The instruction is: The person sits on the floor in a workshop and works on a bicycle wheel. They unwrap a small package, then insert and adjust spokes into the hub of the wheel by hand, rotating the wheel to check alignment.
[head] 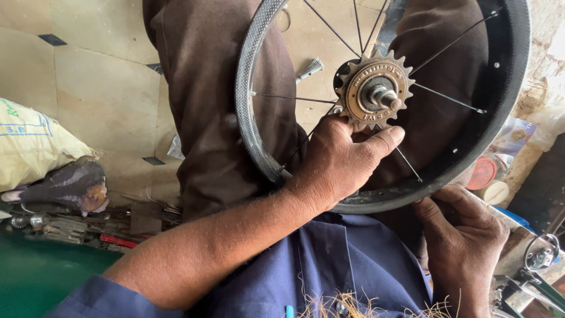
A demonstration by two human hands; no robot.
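Note:
A small bicycle wheel with a black rim [250, 126] and thin spokes rests across my lap. At its hub sits a rusty brown sprocket [372, 88] with a metal axle sticking out. My left hand [341, 162] reaches over the rim, its fingers and thumb touching the lower edge of the sprocket. My right hand [465, 235] grips the near edge of the rim from below. My legs in brown trousers lie under the wheel.
A worn bicycle saddle [70, 185] and a white sack [29, 141] lie at the left on the tiled floor. Tools [112, 235] are scattered near a green surface. Round tins [488, 179] and bicycle parts [541, 253] sit at the right.

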